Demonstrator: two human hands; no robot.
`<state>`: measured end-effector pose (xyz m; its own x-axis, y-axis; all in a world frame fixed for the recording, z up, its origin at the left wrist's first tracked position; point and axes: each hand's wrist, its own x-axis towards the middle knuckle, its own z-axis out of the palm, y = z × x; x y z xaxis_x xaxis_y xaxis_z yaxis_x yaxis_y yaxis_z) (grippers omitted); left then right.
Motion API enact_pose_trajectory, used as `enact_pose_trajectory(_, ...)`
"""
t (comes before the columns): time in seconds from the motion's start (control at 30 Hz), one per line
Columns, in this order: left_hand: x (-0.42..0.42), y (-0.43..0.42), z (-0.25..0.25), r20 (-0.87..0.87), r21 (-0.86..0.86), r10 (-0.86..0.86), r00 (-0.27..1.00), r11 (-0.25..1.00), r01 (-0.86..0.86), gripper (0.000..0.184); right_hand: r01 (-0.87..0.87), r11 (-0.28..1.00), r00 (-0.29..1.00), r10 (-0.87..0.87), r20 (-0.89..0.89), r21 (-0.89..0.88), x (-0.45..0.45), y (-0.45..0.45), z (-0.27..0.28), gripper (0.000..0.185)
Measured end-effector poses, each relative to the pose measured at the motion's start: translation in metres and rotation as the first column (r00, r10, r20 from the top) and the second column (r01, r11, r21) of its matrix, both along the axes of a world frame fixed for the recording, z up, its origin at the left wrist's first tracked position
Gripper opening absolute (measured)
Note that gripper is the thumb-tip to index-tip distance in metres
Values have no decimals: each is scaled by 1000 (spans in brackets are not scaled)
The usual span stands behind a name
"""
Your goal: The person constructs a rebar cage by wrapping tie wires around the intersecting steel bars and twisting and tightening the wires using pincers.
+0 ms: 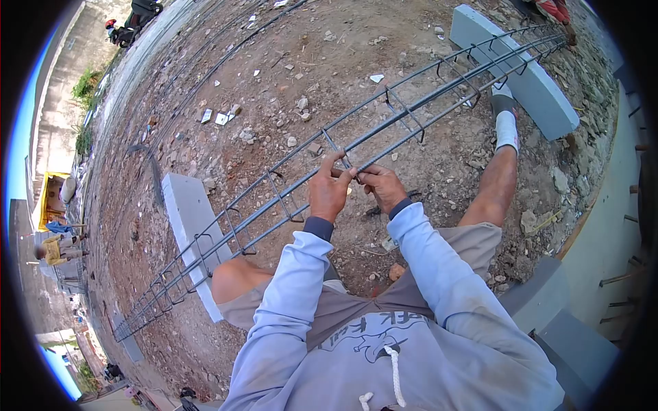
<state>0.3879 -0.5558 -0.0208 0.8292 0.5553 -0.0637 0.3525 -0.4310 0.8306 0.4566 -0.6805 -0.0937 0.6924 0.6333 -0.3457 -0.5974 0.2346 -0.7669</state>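
Observation:
A long rebar cage (291, 188) runs diagonally across the view, with stirrups spaced along its bars. My left hand (327, 192) is closed at the cage's near side, its thumb and fingers pinched on a stirrup (346, 159). Close beside it, my right hand (385, 186) also pinches with thumb and forefinger at the same joint. Whatever lies between the right fingertips is too small to make out. Two pale grey blocks carry the cage, the left block (188, 212) beside my knee and the right block (541, 96) beyond my foot.
Stones and white scraps (223, 118) litter the dirt ground (274, 89). Long loose bars (236, 65) lie at the upper left. Another person's hand (570, 34) is by the cage's far right end. A person in yellow (58, 250) is at the far left. More grey blocks (576, 349) sit at lower right.

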Motion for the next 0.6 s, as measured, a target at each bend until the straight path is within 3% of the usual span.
enact_pose_trajectory(0.2,1,4,-3,3,-120,-66,998,991,66,31,70,992,990,-56,-127,107,1,3,5,22)
enact_pose_trajectory(0.4,2,6,-4,11,-137,-93,996,986,94,29,146,989,989,-146,20,-4,-8,8,8,19)
enact_pose_trajectory(0.6,3,10,-15,94,-151,-114,989,980,128,27,214,869,941,-61,333,-447,-24,8,13,17)
